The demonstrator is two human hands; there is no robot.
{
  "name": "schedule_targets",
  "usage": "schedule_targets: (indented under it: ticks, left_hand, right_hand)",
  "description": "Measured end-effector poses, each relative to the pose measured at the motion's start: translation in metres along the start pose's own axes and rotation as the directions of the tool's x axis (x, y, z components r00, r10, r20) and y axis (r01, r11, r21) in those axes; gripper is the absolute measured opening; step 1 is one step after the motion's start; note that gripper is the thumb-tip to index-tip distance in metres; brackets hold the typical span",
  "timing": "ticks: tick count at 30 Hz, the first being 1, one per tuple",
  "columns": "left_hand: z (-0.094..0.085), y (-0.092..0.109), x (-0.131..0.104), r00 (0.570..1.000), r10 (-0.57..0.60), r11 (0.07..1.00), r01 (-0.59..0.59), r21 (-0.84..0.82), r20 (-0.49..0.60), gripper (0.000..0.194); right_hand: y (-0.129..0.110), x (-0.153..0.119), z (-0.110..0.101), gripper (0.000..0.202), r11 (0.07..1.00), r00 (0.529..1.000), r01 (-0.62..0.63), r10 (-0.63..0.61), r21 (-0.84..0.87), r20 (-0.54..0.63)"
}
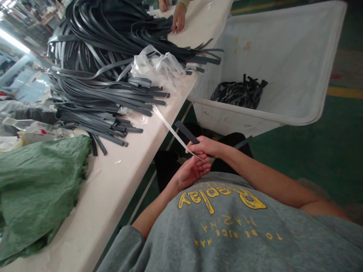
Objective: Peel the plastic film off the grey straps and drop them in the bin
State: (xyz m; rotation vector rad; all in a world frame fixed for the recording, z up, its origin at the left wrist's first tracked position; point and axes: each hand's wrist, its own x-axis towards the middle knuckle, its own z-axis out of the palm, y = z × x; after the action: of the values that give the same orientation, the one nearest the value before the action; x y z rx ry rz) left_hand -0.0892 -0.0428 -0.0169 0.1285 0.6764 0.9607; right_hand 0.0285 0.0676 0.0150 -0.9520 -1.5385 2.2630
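My right hand [208,146] is closed around a dark grey flat strap [186,132]. One end of the strap juts out past the fingers, and a dark length shows beyond the wrist. A thin white strip [172,131] runs from near the table edge to my fingers, crossing the right fingertips. Just below, my left hand [193,172] is turned palm up with its fingers loosely extended; the strip's near end reaches these fingers. Whether the left fingers grip it is hard to see. Both hands are in front of my grey shirt, beside the table.
Bundles of dark straps [113,90] and crumpled clear plastic [157,64] lie on the white table [113,189]. A green sack [42,192] rests at the left. The white bin [278,68] holds a heap of dark straps [239,92]. Another person's hand [179,18] touches straps at the back.
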Motion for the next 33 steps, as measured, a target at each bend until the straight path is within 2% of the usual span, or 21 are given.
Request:
schedule_targets:
  ticks: [6, 9, 12, 15, 17, 21, 24, 26, 28, 33]
  left_hand:
    - [0.000, -0.001, -0.003, 0.992, 0.007, 0.998, -0.015, -0.067, -0.126, 0.022]
    - [-0.001, 0.000, -0.002, 0.989, 0.034, 0.997, -0.043, -0.063, -0.140, 0.024]
    - [-0.002, -0.001, 0.001, 0.989, 0.087, 0.996, -0.088, 0.000, -0.119, 0.031]
    - [-0.001, -0.002, 0.006, 0.982, 0.150, 0.983, -0.136, 0.122, -0.116, 0.035]
    - [0.001, -0.004, 0.010, 0.974, 0.176, 0.974, -0.152, 0.170, -0.141, 0.035]
    - [0.004, -0.008, 0.014, 0.975, 0.168, 0.974, -0.141, 0.179, -0.148, 0.041]
    - [0.005, -0.011, 0.012, 0.989, 0.091, 0.971, -0.062, 0.232, -0.115, 0.037]
    - [0.007, -0.011, 0.007, 0.992, 0.040, 0.958, -0.004, 0.286, -0.120, 0.034]
    - [0.011, -0.011, 0.000, 0.994, -0.010, 0.929, 0.049, 0.367, -0.107, 0.027]
    - [0.020, -0.012, -0.012, 0.990, -0.138, 0.826, 0.118, 0.552, -0.005, 0.019]
  right_hand:
    - [0.006, 0.008, 0.002, 0.034, 0.999, 0.999, 0.036, -0.036, -0.004, -0.014]
    - [0.012, 0.011, 0.002, 0.043, 0.998, 0.998, 0.053, -0.054, -0.020, -0.025]
    - [0.011, 0.012, 0.001, 0.054, 0.992, 0.993, 0.085, -0.092, -0.098, -0.075]
    - [0.001, 0.018, -0.001, 0.064, 0.965, 0.977, 0.121, -0.157, -0.234, -0.142]
    - [-0.012, 0.028, -0.001, 0.060, 0.928, 0.964, 0.150, -0.214, -0.341, -0.157]
    - [-0.036, 0.063, 0.001, 0.047, 0.771, 0.942, 0.136, -0.295, -0.622, -0.161]
    - [-0.042, 0.088, -0.002, 0.037, 0.735, 0.942, 0.120, -0.296, -0.667, -0.156]
    - [-0.034, 0.092, -0.010, 0.036, 0.733, 0.947, 0.105, -0.280, -0.673, -0.158]
    - [-0.014, 0.081, -0.025, 0.037, 0.730, 0.957, 0.066, -0.240, -0.680, -0.165]
    - [0.062, 0.012, -0.063, 0.039, 0.716, 0.982, -0.123, -0.014, -0.687, -0.191]
